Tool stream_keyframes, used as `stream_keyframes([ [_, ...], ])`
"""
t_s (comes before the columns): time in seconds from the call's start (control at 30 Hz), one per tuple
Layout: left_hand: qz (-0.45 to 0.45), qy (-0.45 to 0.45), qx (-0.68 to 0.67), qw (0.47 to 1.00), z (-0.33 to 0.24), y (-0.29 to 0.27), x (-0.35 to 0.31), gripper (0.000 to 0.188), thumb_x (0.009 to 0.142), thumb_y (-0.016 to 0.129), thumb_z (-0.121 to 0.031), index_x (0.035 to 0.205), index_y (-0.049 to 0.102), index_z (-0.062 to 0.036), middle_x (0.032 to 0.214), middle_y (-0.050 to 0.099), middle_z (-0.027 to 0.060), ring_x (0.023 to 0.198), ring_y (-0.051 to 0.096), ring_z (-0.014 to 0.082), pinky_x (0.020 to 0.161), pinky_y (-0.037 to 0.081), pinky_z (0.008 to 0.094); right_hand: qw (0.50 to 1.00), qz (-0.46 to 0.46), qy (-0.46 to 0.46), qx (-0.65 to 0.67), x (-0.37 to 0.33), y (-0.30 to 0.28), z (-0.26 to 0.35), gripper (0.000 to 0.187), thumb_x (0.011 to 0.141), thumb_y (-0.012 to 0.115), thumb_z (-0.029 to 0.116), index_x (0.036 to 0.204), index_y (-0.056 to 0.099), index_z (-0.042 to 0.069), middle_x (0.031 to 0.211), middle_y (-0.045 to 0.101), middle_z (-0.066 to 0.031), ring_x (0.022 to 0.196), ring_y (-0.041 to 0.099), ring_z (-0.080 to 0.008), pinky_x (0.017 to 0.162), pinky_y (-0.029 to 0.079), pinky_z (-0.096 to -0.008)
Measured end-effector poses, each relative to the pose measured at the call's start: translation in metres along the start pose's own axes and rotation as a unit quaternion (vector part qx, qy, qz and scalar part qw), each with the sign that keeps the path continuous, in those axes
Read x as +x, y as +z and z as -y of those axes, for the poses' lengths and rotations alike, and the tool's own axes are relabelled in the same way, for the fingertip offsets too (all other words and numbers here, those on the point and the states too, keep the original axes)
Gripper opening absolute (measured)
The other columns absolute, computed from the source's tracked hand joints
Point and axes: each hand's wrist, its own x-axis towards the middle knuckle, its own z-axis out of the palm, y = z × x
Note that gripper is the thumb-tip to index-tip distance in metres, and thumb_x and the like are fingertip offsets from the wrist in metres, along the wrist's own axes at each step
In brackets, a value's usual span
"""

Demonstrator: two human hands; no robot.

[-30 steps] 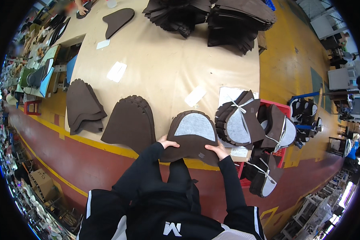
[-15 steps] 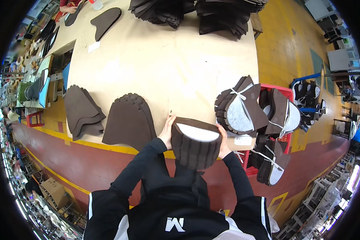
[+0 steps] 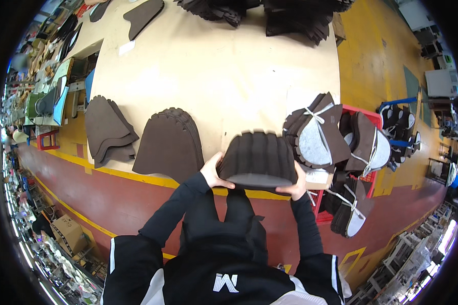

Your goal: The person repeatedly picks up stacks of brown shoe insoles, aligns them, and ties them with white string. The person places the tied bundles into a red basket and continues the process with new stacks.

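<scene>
Over the near edge of the table I hold a thick stack of dark brown cut pieces [image 3: 258, 156] with a notched, rounded edge pointing away from me. A pale piece shows along its near side. My left hand [image 3: 215, 173] grips the stack's left end, and my right hand [image 3: 296, 184] grips its right end, thumbs toward me. To the left lies a rounded stack of brown pieces [image 3: 167, 145], with another brown stack [image 3: 107, 133] beyond it. Close by my right hand is a brown bundle [image 3: 336, 128] tied with white string around a pale grey piece.
At the right, a red crate [image 3: 375, 118] holds more tied bundles [image 3: 352, 207]. Large dark piles [image 3: 297, 23] stand at the far side of the pale table [image 3: 229, 76]. A single brown piece [image 3: 143, 16] and a white paper slip [image 3: 127, 48] lie far left.
The stack in my hands has been turned: its notched edge faced me and now points away, and the pale piece is now at the near side. The whole view has shifted slightly.
</scene>
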Motion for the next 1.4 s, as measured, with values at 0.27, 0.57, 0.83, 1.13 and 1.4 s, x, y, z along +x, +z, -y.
stream_keyframes([
  [0.27, -0.142, -0.300, -0.178, 0.926, 0.055, 0.017, 0.025, 0.099, 0.063, 0.083, -0.039, 0.132, 0.035, 0.0134, 0.124, 0.053, 0.0233, 0.112, 0.055, 0.0273, 0.093, 0.045, 0.0304, 0.909, 0.029, 0.391, 0.138, 0.033, 0.013, -0.040, 0.053, 0.071, 0.077, 0.022, 0.112, 0.057, -0.007, 0.098, 0.065, -0.0131, 0.085, 0.063, -0.0186, 0.080, 0.048, -0.0282],
  [0.57, -0.334, -0.216, -0.266, 0.878, 0.065, 0.012, 0.031, 0.087, 0.078, 0.064, -0.055, 0.134, 0.036, 0.0056, 0.130, 0.046, 0.0201, 0.122, 0.042, 0.0276, 0.103, 0.030, 0.0366, 0.921, -0.302, 0.194, 0.151, -0.079, -0.019, -0.071, 0.038, 0.087, 0.062, 0.011, 0.123, 0.055, 0.001, 0.115, 0.062, -0.0095, 0.110, 0.056, -0.0189, 0.095, 0.041, -0.0292],
  [0.83, -0.359, -0.202, -0.325, 0.851, 0.088, 0.001, 0.038, 0.081, 0.089, 0.052, -0.051, 0.145, 0.019, -0.0023, 0.151, 0.019, 0.0159, 0.141, 0.008, 0.0290, 0.113, 0.003, 0.0391, 0.759, -0.418, 0.461, 0.192, -0.180, -0.007, -0.172, 0.034, 0.082, 0.064, 0.014, 0.115, 0.060, 0.008, 0.090, 0.065, -0.0038, 0.072, 0.059, -0.0112, 0.064, 0.045, -0.0256],
  [1.13, -0.417, -0.184, -0.305, 0.836, 0.077, -0.031, 0.008, 0.088, 0.085, 0.055, -0.053, 0.142, 0.021, 0.0045, 0.140, 0.038, 0.0171, 0.136, 0.026, 0.0248, 0.113, 0.009, 0.0345, 0.775, -0.447, 0.396, -0.208, -0.168, 0.012, -0.228, 0.025, 0.077, 0.071, 0.020, 0.091, 0.065, 0.000, 0.096, 0.060, -0.0173, 0.096, 0.056, -0.0318, 0.086, 0.043, -0.0375],
  [1.4, -0.186, -0.015, 0.000, 0.982, 0.013, -0.006, -0.035, 0.040, 0.091, 0.053, -0.009, 0.131, 0.047, -0.0039, 0.118, 0.059, 0.0087, 0.111, 0.053, 0.0176, 0.097, 0.038, 0.0322, 0.755, -0.312, 0.281, 0.503, -0.128, 0.041, 0.009, 0.013, 0.093, 0.043, 0.015, 0.081, 0.047, 0.014, 0.057, 0.033, 0.0064, 0.043, 0.029, -0.0013, 0.036, 0.022, -0.0162],
])
